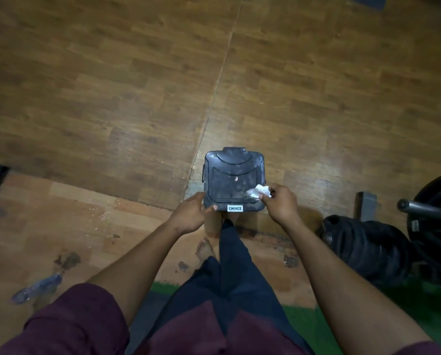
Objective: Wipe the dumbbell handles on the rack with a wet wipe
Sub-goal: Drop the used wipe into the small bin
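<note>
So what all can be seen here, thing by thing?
bin: one, dark with a dusty shut lid and a white label, on the floor in the middle
wipe: one, white, crumpled, over the bin's right edge
weight plates: a black stack, number unclear, on the right
floor: brown wood pattern
mat: green, bottom right
left hand: one, fingers open, at the bin's near left corner
right hand: one, pinching the wipe
foot: one, bare, behind the bin

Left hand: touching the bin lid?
Touching. The head view shows the left hand with its thumb tip on the front-left corner of the bin lid.
</note>
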{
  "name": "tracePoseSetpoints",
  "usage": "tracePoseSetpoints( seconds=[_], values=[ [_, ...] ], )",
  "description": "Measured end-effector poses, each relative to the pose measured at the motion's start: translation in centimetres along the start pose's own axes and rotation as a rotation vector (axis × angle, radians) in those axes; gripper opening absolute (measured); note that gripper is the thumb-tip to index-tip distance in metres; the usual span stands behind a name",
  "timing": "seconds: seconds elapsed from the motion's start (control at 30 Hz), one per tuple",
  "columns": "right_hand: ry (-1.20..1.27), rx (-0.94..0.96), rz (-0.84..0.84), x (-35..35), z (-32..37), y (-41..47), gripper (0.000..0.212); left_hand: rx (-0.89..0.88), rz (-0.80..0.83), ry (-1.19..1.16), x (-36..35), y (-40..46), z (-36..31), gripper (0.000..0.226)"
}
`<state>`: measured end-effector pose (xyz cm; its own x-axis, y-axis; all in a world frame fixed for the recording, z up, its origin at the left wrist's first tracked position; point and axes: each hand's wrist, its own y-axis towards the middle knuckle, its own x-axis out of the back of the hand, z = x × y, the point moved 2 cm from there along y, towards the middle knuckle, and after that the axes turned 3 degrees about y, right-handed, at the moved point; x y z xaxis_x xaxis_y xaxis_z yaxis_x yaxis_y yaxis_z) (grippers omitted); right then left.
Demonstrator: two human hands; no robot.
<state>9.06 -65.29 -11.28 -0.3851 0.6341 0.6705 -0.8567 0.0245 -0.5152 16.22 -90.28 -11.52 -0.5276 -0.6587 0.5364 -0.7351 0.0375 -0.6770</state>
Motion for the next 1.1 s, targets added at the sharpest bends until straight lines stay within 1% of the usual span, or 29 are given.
tracePoseSetpoints(
  seconds=[0.07, 0.17, 0.23, 0.3, 0.33, 0.43, 0.5, 0.63, 0.7, 0.77, 0.8, 0.9, 1.0, 1.1],
  values=[
    [0.004, -0.008, 0.001, -1.0, -0.7, 1.1, 0.016, 0.078, 0.049, -0.112, -1.2, 1.3, 0.9, 0.067],
    [-0.001, -0.012, 0.007, -3.5, -2.2, 3.6, 0.019, 0.168, 0.100, -0.195, -3.2, 4.1, 3.3, 0.079],
    [0.019, -0.033, 0.012, -5.8, -3.4, 5.6, 0.020, 0.222, 0.095, -0.255, -4.5, 6.5, 5.2, 0.083],
    [0.039, -0.037, 0.029, -8.3, -4.6, 7.7, 0.015, 0.281, 0.081, -0.333, -5.9, 9.0, 7.0, 0.083],
    [0.050, -0.038, 0.027, -9.6, -5.2, 8.8, 0.015, 0.312, 0.074, -0.390, -6.8, 10.3, 8.0, 0.082],
    [0.099, -0.063, 0.026, -13.4, -7.6, 11.6, 0.032, 0.406, 0.062, -0.595, -9.8, 14.2, 10.6, 0.065],
    [0.114, -0.089, 0.020, -15.3, -9.1, 13.0, 0.039, 0.478, 0.092, -0.703, -12.0, 16.4, 11.9, 0.061],
    [0.195, -0.140, -0.003, -18.2, -13.0, 14.9, 0.029, 0.627, 0.115, -0.879, -16.4, 20.5, 14.3, 0.063],
    [0.215, -0.158, -0.010, -18.9, -14.7, 15.4, 0.025, 0.680, 0.117, -0.946, -18.2, 22.0, 14.6, 0.057],
    [0.237, -0.174, -0.021, -19.1, -16.0, 15.7, 0.024, 0.719, 0.101, -1.011, -19.8, 23.4, 14.3, 0.043],
    [0.246, -0.177, -0.026, -18.9, -16.4, 15.8, 0.023, 0.731, 0.085, -1.047, -20.3, 24.0, 13.9, 0.040],
    [0.225, -0.154, -0.043, -18.1, -17.0, 15.7, 0.025, 0.735, 0.025, -1.140, -21.1, 25.4, 12.7, 0.039],
    [0.218, -0.157, -0.037, -17.3, -17.7, 15.2, 0.026, 0.734, 0.003, -1.142, -21.2, 25.7, 12.0, 0.036],
    [0.233, -0.161, 0.013, -16.7, -18.1, 13.9, 0.030, 0.740, -0.008, -1.118, -20.8, 24.9, 11.7, 0.042]
  ],
)
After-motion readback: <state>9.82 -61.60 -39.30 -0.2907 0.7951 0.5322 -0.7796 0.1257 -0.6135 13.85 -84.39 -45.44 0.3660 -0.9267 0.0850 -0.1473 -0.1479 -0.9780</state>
